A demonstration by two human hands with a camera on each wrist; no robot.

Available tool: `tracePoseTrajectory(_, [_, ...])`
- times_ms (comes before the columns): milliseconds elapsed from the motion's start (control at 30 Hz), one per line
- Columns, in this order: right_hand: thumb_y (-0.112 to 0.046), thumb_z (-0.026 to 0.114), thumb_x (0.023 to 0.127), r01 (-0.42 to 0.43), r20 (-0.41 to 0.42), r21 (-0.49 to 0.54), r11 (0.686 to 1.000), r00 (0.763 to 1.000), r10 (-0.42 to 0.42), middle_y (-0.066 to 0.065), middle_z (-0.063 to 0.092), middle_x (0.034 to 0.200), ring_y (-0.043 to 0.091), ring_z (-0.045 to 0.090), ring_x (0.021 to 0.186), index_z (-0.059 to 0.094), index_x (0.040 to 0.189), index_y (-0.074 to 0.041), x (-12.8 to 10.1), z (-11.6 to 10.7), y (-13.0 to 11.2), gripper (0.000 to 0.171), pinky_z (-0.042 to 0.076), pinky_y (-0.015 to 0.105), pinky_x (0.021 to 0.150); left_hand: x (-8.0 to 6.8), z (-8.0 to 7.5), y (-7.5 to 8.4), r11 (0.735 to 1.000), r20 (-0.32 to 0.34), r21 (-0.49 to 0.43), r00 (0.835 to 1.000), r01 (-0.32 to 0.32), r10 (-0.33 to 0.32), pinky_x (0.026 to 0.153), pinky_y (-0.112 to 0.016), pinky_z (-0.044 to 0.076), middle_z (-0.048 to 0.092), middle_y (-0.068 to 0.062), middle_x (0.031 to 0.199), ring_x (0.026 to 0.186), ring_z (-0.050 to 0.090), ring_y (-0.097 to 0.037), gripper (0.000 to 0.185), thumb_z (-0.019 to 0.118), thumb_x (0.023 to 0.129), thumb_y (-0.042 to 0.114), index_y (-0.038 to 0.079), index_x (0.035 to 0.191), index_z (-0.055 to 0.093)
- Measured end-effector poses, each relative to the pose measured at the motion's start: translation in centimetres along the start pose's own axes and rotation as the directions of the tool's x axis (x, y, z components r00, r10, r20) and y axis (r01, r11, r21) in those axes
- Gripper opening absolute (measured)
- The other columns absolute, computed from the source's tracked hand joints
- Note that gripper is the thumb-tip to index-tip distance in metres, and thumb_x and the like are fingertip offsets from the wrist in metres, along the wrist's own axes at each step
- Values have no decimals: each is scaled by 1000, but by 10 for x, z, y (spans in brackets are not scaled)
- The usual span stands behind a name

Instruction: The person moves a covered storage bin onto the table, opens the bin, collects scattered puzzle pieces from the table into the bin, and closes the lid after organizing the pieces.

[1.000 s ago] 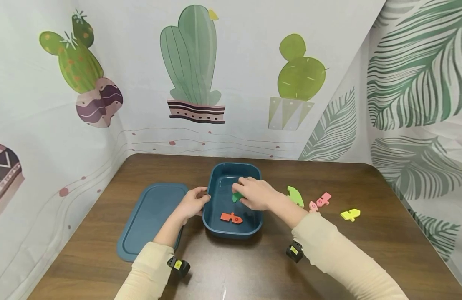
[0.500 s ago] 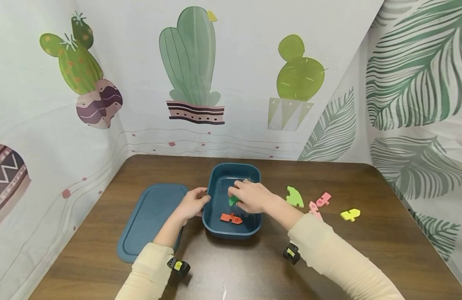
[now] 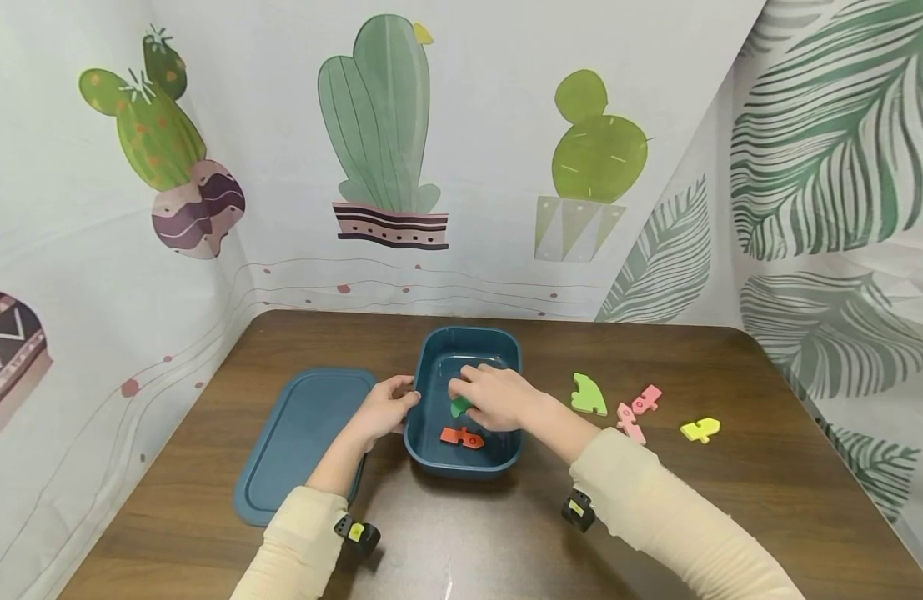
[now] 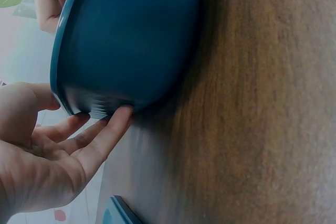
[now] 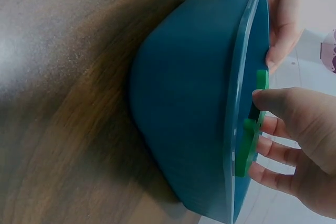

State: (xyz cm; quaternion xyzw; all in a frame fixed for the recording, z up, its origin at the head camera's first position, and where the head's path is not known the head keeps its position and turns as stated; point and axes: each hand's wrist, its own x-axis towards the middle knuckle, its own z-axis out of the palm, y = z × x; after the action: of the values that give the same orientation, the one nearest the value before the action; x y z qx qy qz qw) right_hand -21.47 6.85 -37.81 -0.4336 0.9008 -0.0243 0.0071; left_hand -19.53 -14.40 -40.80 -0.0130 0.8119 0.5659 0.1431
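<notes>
A blue plastic box [image 3: 428, 367] stands on the table. My left hand [image 3: 386, 408] holds its left side, thumb at the rim and fingers against the outer wall [image 4: 126, 40]. My right hand [image 3: 499, 397] is over the box and pinches a flat green puzzle piece [image 5: 247, 148] between thumb and fingers, at rim height in the right wrist view. The fingers hide part of the piece. On the box's floor lies an orange puzzle piece [image 3: 462, 437] with a pointed end.
The blue lid [image 3: 303, 442] lies flat left of the box. To the right are a light green piece [image 3: 589, 395], two pink pieces [image 3: 646, 399] and a yellow piece [image 3: 701, 429]. A cactus-print cloth [image 3: 491, 275] hangs behind the table.
My right hand has moved a little left and slightly nearer inside the box with the green puzzle piece. The left hand has stayed at the box's side.
</notes>
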Motion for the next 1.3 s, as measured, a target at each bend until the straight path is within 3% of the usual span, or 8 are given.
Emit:
tracePoseTrajectory(333, [-24,69,82,-7,-3,-21,1000,1000,6,0,53,95,16,51,81,54,103,-21,0,2,0,26,46,23,60,22,2,-25,1000,-25,-6,1000,-10,9,66,-40,56,54,-19,123,92,62,-27,44,52,93,17,4,134,43])
tracePoseTrajectory(633, [-26,67,84,-16,-4,-10,1000,1000,16,1,55,102,18,54,87,56,109,-20,-1,2,1,28,50,29,65,23,1,-25,1000,-30,-7,1000,0,-1,66,-40,56,55,-17,124,91,62,-25,42,52,93,17,6,133,45])
tracePoseTrajectory(900, [-29,67,83,-19,-31,-18,1000,999,19,1,56,111,17,54,96,55,121,-22,-2,5,3,40,51,31,75,22,1,-25,1000,-29,-3,1000,2,-3,67,-40,56,55,-17,123,89,62,-26,42,52,93,17,5,133,44])
tracePoseTrajectory(1300, [-39,63,84,-49,-43,-3,999,998,49,2,52,128,21,48,118,52,129,-23,-6,2,6,49,42,41,97,21,2,-24,1000,-27,3,1000,-9,9,67,-40,56,56,-18,121,87,63,-25,42,52,93,16,3,132,45])
